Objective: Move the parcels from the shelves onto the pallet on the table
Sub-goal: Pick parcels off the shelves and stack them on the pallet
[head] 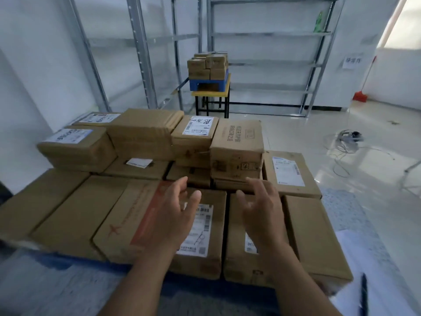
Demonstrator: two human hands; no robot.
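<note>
Both hands over near row of parcels, holding nothing. Left hand (173, 213) above red-striped parcel (164, 226), fingers (182, 182) apart and loosely extended, tips past that parcel's far edge. Right hand (262, 213) above neighbouring front parcel (250, 233), fingers (255, 185) spread, slightly curled, no contact readable. Whether palms touch cardboard: cannot tell.

Parcels stacked in two tiers on blue pallet (68, 261), only a blurred strip of its near edge showing; supporting surface beneath not visible. Upright tall parcel (237, 147) straight ahead of right hand, just beyond the fingertips, short printed face toward camera, long axis running away from viewer. Right hand nearer to it; left hand offset toward the gap beside it.

Shelves (268, 53) behind look bare apart from a green item high on the right. Second loaded pallet (208, 82) on small yellow-topped table (210, 93) well apart, at back of room.

Judgement: stack nearly complete; hands probably between placements or about to square up the tall parcel. Any push on it best taken from both sides, since it stands narrow and could tip toward the right edge.
</note>
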